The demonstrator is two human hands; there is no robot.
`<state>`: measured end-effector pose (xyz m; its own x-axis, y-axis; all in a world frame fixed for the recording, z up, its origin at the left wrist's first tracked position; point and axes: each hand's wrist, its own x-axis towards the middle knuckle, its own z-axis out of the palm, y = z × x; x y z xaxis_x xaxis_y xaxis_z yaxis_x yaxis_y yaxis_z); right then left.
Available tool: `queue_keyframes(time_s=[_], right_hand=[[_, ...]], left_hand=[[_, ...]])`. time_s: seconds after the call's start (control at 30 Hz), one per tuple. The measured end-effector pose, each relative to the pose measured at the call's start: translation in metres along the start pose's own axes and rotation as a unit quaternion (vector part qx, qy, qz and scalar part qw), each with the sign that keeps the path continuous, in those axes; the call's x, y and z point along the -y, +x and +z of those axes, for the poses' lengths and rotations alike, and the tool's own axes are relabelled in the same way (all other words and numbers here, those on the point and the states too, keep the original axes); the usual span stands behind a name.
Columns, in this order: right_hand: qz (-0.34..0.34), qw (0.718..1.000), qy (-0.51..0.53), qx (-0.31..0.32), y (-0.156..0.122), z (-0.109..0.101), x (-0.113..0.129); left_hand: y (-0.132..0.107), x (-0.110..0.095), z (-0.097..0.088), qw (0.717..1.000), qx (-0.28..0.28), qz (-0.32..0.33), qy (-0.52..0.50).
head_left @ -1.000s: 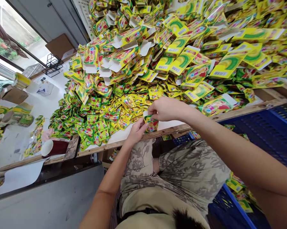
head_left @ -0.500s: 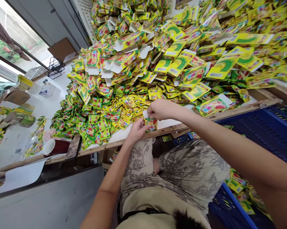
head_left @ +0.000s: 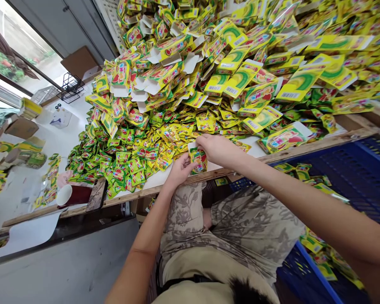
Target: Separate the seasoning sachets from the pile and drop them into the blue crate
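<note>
Both my hands meet at the near edge of a white table (head_left: 66,145). My left hand (head_left: 179,170) grips the lower part of a small yellow-green carton (head_left: 198,159). My right hand (head_left: 217,150) is closed over the carton's top, at its white flap. Just beyond lies a wide heap of small green and yellow sachets (head_left: 136,152). Behind that rises a pile of flat and half-folded yellow-green cartons (head_left: 234,63) with white flaps.
A blue plastic crate (head_left: 354,169) at my right holds several filled cartons. A white cup (head_left: 63,195) and a dark phone (head_left: 95,195) lie on the table's wooden rim at left. A black wire rack (head_left: 70,86) and cardboard boxes stand farther back.
The carton has shifted slightly up and toward the sachet heap. My right hand has come down over its top. The view has moved a little.
</note>
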<state>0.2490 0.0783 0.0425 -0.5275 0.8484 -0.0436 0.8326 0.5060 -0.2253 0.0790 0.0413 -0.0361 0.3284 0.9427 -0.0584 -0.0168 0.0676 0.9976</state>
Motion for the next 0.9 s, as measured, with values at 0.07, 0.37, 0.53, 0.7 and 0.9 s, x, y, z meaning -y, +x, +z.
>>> queue_keyframes(time_s=[0.07, 0.37, 0.53, 0.7, 0.9], right_hand=[[0.009, 0.999, 0.028, -0.013, 0.001, 0.006, -0.004], [-0.004, 0.990, 0.137, 0.025, 0.005, -0.002, -0.012], [0.033, 0.985, 0.165, 0.036, 0.006, -0.010, -0.010], [0.048, 0.989, 0.139, -0.001, 0.007, -0.018, -0.009], [0.025, 0.997, 0.065, 0.024, 0.002, -0.020, 0.002]], left_hand=[[0.001, -0.002, -0.005, 1.000, 0.008, -0.003, 0.008], [0.009, -0.011, 0.007, 0.997, -0.067, -0.034, -0.035], [0.019, -0.010, 0.022, 0.982, -0.136, -0.082, -0.103], [0.026, -0.015, 0.018, 0.970, -0.169, -0.114, -0.130], [0.028, -0.017, 0.015, 0.965, -0.169, -0.129, -0.152]])
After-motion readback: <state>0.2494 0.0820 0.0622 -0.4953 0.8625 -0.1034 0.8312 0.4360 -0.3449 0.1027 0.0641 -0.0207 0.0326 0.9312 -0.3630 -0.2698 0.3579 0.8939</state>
